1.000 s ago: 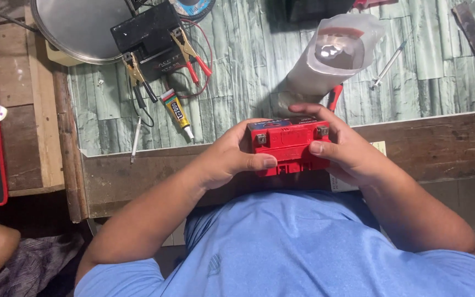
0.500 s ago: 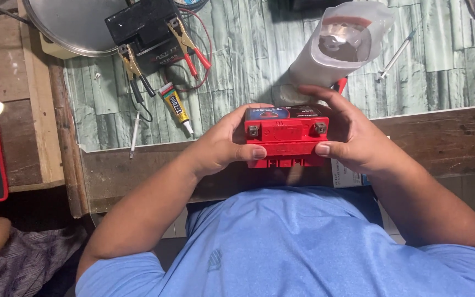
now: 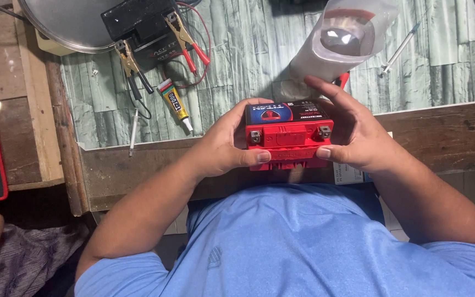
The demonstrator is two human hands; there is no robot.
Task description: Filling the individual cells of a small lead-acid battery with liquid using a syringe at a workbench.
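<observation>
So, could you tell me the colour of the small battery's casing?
Red, clearest in the head view: small battery.

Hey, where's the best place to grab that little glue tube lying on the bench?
Probably across the flat yellow body of the glue tube, coming straight down from above. It lies flat and apart from the clamps, with its white nozzle pointing toward the bench edge, so avoid that narrow tip.

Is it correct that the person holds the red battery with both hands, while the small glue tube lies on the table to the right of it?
Not quite. Both the left hand and the right hand do hold the red battery, but the head view shows the small glue tube lying on the table to the left of it, not to the right.
</observation>
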